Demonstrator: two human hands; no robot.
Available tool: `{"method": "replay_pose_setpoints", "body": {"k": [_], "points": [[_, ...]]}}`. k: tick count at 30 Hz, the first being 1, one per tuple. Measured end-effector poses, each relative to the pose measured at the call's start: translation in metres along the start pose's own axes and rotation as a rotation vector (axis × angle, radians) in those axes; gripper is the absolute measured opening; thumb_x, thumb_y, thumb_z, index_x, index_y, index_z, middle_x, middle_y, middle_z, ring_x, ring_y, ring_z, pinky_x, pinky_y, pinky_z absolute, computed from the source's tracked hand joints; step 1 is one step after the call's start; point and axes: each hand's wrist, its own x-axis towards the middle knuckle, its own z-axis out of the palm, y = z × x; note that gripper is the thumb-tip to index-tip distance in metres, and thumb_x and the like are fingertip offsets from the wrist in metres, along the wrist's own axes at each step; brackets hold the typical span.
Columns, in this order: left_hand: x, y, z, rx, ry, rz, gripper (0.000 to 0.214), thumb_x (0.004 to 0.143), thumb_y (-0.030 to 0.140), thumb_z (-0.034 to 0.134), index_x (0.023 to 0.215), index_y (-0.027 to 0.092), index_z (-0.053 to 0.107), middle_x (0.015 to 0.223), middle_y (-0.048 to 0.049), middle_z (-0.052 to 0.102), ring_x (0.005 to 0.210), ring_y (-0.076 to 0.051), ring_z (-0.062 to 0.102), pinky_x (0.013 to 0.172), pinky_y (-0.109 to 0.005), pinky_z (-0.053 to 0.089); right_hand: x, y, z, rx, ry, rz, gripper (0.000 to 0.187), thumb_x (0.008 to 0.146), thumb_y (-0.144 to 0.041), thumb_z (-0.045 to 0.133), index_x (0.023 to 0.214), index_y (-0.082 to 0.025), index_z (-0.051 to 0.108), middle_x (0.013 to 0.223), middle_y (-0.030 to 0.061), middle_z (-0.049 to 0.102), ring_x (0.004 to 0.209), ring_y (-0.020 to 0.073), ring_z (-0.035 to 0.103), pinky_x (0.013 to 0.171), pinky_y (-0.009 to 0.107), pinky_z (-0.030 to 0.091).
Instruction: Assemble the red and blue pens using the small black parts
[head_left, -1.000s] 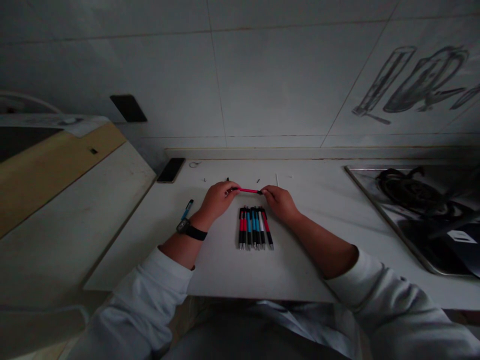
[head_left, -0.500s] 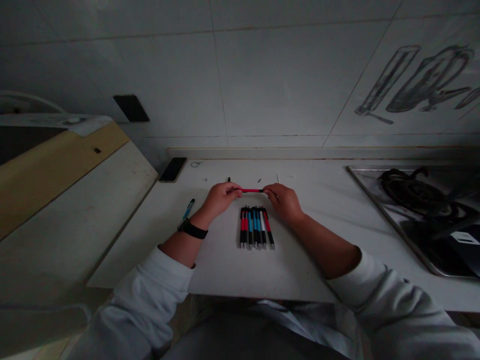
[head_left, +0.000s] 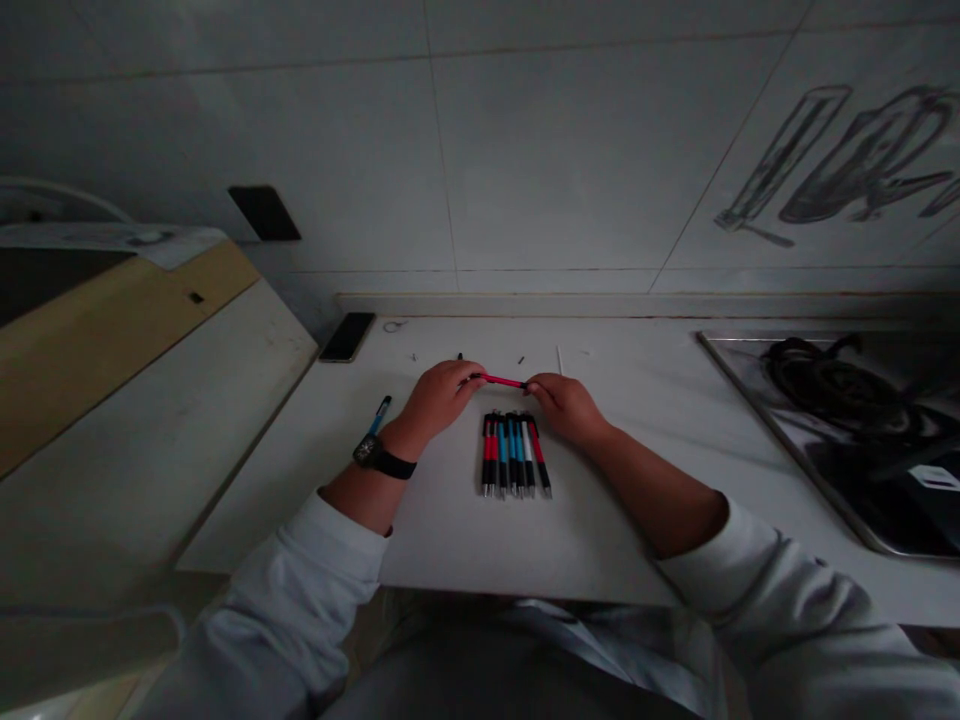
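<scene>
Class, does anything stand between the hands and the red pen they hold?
Nothing visible does: left hand and right hand hold opposite ends of the red pen; the row of pens lies nearer the person.

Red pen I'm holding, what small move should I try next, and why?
Perhaps a gentle twist with your right grip, since it and your left grip hold opposite ends of the red pen, with its middle bare between them, so one end could turn against the other.

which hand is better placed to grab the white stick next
Probably the right hand: the white stick lies just beyond it, while the left hand is farther off. Both hold a red pen.
</scene>
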Motion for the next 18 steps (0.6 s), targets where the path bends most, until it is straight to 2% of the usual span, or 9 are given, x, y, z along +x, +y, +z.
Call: {"method": "replay_pose_setpoints", "body": {"k": [4, 7, 12, 18], "points": [[0.0, -0.005, -0.004, 0.047, -0.051, 0.111, 0.021, 0.104, 0.033, 0.054, 0.105, 0.02, 0.07, 0.102, -0.0065, 0.071, 0.1, -0.022, 0.063, 0.092, -0.036, 0.049, -0.002, 0.001, -0.001, -0.013, -0.005, -0.014, 0.037, 0.105, -0.033, 0.039, 0.095, -0.02, 0.072, 0.096, 0.0092, 0.075, 0.089, 0.0222, 0.068, 0.083, 0.032, 0.048], [-0.001, -0.006, -0.005, 0.089, -0.111, 0.136, 0.026, 0.106, 0.03, 0.047, 0.097, 0.019, 0.07, 0.098, -0.0065, 0.069, 0.096, -0.021, 0.062, 0.089, -0.035, 0.048, -0.003, -0.001, -0.001, -0.019, -0.036, 0.001, 0.035, 0.105, -0.033, 0.039, 0.094, -0.02, 0.071, 0.092, 0.0081, 0.075, 0.084, 0.0214, 0.067, 0.079, 0.031, 0.046], [-0.002, -0.004, -0.004, 0.113, -0.165, 0.104, 0.03, 0.106, 0.03, 0.042, 0.094, 0.019, 0.067, 0.09, -0.0058, 0.067, 0.088, -0.021, 0.06, 0.082, -0.034, 0.046, -0.004, -0.004, -0.003, 0.002, -0.052, 0.049, 0.035, 0.104, -0.035, 0.04, 0.091, -0.021, 0.069, 0.082, 0.0053, 0.073, 0.072, 0.0193, 0.065, 0.071, 0.029, 0.043], [-0.002, -0.003, 0.008, 0.046, -0.187, -0.023, 0.033, 0.106, 0.031, 0.04, 0.088, 0.019, 0.065, 0.084, -0.005, 0.067, 0.08, -0.02, 0.06, 0.074, -0.032, 0.044, -0.003, -0.001, -0.001, 0.004, -0.018, 0.033, 0.032, 0.103, -0.033, 0.042, 0.093, -0.021, 0.07, 0.088, 0.0062, 0.075, 0.079, 0.0202, 0.068, 0.075, 0.029, 0.046]]}}
